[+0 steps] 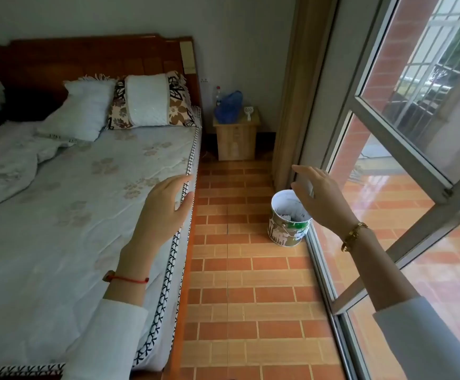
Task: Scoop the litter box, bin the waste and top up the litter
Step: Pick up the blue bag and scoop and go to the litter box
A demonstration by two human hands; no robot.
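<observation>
Both hands raised, fingers loose, holding nothing. Left hand [166,207] hovers over the mattress edge of the bed [72,193]. Right hand [319,196] hangs above the round bin [287,229], which sits on the brick-pattern floor [245,283] by the sliding glass door [404,149]. White scoop [248,112] and blue bag [229,106] lie on the nightstand [235,141] in the far corner. Litter box: can't see one.

Headboard [86,58] upper left: dark polished wood. Mattress [72,201] quilted matt cloth, woven trim. Pillows [146,102] cloth, one fringed. Nightstand [235,138] pale matt wood grain. Floor [245,270] matt brick-look tile; beyond the window [387,133], right, glossy tile. Window frame metal, glass panes. Bucket [287,229] glossy printed.
</observation>
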